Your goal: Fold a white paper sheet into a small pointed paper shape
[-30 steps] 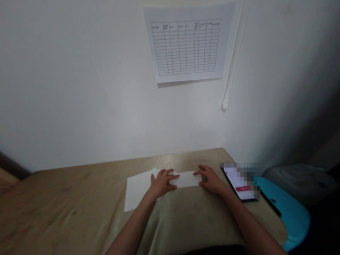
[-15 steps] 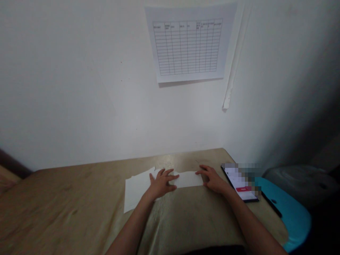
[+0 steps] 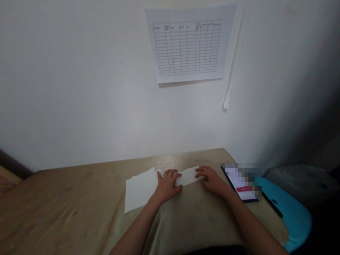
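At the far left edge, a piece of brown wood (image 3: pixel 9 177) shows beside the table (image 3: pixel 66 198), which has a creased brown covering. A larger white sheet (image 3: pixel 139 191) lies flat on the table, with an uneven upper edge. Just beside its right edge, the left hand (image 3: pixel 168 186) is palm down, fingers and thumb spread, touching the left end of a narrow white paper strip (image 3: pixel 188 176).

The strip lies on the table between the two hands, slanting up toward the right. Above, on the wall (image 3: pixel 79 88), hangs a printed sheet (image 3: pixel 188 47) with a grid of rows and columns; its text is too small to read.

At the strip's right end, the right hand (image 3: pixel 209 179) has its fingers bent over the paper; whether they pinch it or only press cannot be told. Higher up, a thin white band (image 3: pixel 231 78) runs down the wall. Farther right, a phone (image 3: pixel 239 182) lies face up, its lit screen partly pixelated. Beyond it are a dark slim bar (image 3: pixel 272 203), a blue seat (image 3: pixel 294 212) and a dim greyish bulk (image 3: pixel 297 180), its contents too dark to tell.
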Demonstrator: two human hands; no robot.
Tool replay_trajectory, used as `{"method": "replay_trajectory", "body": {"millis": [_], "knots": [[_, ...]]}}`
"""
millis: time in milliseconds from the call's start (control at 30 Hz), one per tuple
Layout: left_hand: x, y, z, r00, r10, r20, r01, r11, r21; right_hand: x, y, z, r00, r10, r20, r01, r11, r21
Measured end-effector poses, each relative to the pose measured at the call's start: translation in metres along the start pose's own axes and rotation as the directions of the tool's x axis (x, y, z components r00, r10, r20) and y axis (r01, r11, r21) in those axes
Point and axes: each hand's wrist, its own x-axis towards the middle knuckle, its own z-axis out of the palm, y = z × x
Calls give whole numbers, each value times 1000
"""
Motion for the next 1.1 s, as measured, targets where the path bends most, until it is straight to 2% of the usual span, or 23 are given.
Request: {"method": "replay_trajectory", "body": {"millis": [167,300,600,900,1100], "knots": [[1,17,10,994,-72,-87,75,997,30,3,-9,9,999,52,-5,-52,996,-68],[3,24,16,988,-118,-104,123,992,38,6,-14,14,998,66,-2,-65,992,-110],[5,21,15,994,-53,-94,54,998,13,6,-21,13,999,38,-2,-38,990,-137],[7,34,14,982,-138,-131,137,990,-18,10,-23,21,995,93,-21,-95,982,-163],[9,35,18,978,-144,-148,143,990,-17,13,-26,23,992,122,-29,-125,979,-159]]}}
